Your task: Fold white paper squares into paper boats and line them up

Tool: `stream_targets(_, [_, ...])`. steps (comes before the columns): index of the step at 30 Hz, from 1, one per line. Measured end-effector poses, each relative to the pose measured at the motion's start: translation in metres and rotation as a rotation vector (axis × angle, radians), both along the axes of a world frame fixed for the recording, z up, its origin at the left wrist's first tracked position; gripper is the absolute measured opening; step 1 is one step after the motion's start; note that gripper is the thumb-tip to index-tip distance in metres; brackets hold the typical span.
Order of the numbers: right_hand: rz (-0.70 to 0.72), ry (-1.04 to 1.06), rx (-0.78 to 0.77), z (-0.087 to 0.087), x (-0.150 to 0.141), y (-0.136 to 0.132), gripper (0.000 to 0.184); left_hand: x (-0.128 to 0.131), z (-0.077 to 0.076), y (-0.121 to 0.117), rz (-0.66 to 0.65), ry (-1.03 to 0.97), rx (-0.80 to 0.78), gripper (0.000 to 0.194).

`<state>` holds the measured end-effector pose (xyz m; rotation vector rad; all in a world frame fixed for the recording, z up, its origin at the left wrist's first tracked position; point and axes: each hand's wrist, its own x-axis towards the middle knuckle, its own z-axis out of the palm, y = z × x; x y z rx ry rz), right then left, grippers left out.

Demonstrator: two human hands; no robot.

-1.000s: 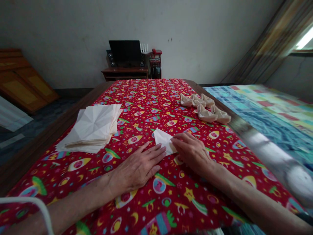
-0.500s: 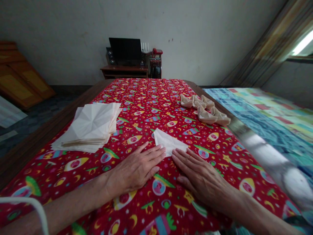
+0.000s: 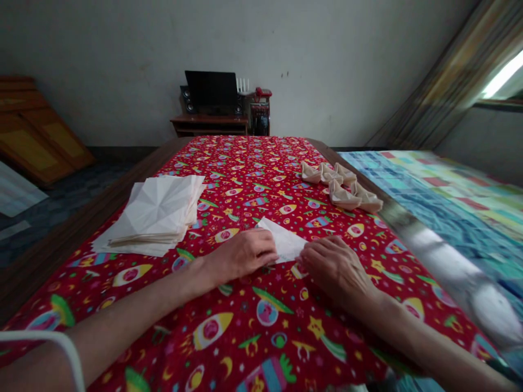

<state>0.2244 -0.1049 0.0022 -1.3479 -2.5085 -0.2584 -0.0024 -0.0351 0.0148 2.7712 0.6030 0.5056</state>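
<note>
A folded sheet of white paper [image 3: 285,240] lies on the red printed cloth [image 3: 241,179], its near part under my fingers. My left hand [image 3: 245,255] curls against its left side, and my right hand [image 3: 337,268] presses on its right edge. Both hands seem to hold it between them. To the left lies a stack of creased white paper sheets [image 3: 153,212]. Beyond my right hand sit several small folded paper boats [image 3: 341,185], clustered and out of reach of my fingers.
The cloth covers a long wooden table, whose dark edge [image 3: 81,234] runs along the left. A patterned quilt [image 3: 449,212] lies beyond the right edge. A black monitor [image 3: 212,92] stands on a low wooden desk [image 3: 208,124] at the back, by the wall.
My hands, flat on the cloth half a second ago, have curled in against the sides of the white paper. My left hand has moved up the cloth. The view has shifted slightly.
</note>
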Motion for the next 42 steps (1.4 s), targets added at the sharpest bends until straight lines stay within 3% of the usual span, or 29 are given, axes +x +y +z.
stream_targets(3, [-0.141,0.062,-0.006,-0.005,0.0,0.018,0.018,0.011,-0.001,0.027,-0.017,0.016,-0.09,0.009])
stream_targets(4, [-0.157,0.101,-0.012,-0.007,0.002,0.021,0.017,0.013,-0.003,0.034,-0.009,0.007,-0.087,0.014])
stream_targets(7, [-0.143,0.189,-0.04,-0.014,0.009,0.023,0.019,0.013,-0.008,0.05,0.06,0.002,-0.062,0.06])
stream_targets(9, [-0.125,0.212,-0.053,-0.019,0.014,0.023,0.019,0.011,-0.01,0.054,0.092,0.029,-0.058,0.072])
stream_targets(13, [-0.125,0.24,-0.092,-0.021,0.014,0.023,0.017,0.009,-0.008,0.053,0.103,0.075,-0.052,0.061])
stream_targets(18, [-0.099,0.349,-0.192,-0.005,0.007,0.037,0.014,0.01,-0.009,0.05,0.133,0.056,-0.045,0.06])
stream_targets(22, [0.014,0.399,-0.27,0.009,0.007,0.067,0.014,0.011,-0.013,0.048,0.269,-0.002,-0.031,0.066])
stream_targets(27, [0.035,0.395,-0.272,0.007,0.006,0.097,0.012,0.012,-0.012,0.042,0.459,0.004,-0.112,0.056])
stream_targets(34, [0.083,0.446,-0.23,-0.005,0.007,0.087,0.022,0.013,-0.01,0.044,0.475,0.003,-0.15,0.047])
stream_targets(42, [0.075,0.447,-0.202,-0.005,0.004,0.085,0.011,0.012,-0.011,0.047,0.479,-0.092,-0.184,0.026])
